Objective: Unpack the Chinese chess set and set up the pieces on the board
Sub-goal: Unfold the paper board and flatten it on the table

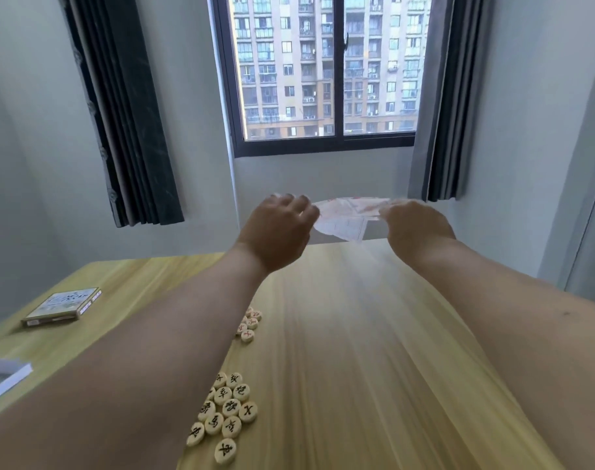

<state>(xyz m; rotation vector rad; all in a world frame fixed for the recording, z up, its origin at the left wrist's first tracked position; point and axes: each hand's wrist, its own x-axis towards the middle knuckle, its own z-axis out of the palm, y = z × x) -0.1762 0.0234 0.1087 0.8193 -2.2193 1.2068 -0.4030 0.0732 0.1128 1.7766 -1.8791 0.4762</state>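
Two hands are extended over the far end of the table, and between them I see the board sheet, a thin, pale, partly folded sheet printed with red lines, raised above the table's far edge. My left hand is at the sheet's left end with fingers curled; the picture is blurred there, so I cannot tell whether it grips the sheet. My right hand is at the sheet's right end, and its fingers appear closed on the sheet's edge. The hands are apart, with the sheet spanning the gap. Black-marked pieces lie in a loose cluster on the table near the lower middle of the view, just beside my left forearm. Red-marked pieces lie in a smaller cluster farther along the table, partly hidden by the same forearm. A flat printed box lies on the table's left side, well apart from both clusters. A white box edge shows at the left border.
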